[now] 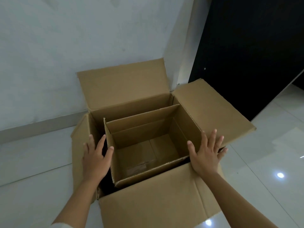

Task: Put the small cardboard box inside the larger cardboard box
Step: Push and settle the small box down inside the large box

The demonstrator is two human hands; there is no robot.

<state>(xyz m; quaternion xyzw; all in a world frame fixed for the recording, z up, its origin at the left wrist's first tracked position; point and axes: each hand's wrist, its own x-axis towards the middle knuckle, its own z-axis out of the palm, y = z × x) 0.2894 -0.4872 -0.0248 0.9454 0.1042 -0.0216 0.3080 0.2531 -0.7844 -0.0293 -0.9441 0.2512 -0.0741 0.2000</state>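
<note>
At the bottom of the frame, the near flap (156, 199) of the larger cardboard box (131, 107) folds toward the camera. At centre left, the left hand (96, 159), fingers spread, lies flat against the small cardboard box (148, 155), while the right hand (205, 155) rests flat and empty at its right edge. The small box sits inside, mouth up, long axis left to right; the placing looks all but done.

Both hands, left (96, 159) and right (205, 154), reach forward, fingers spread
</note>
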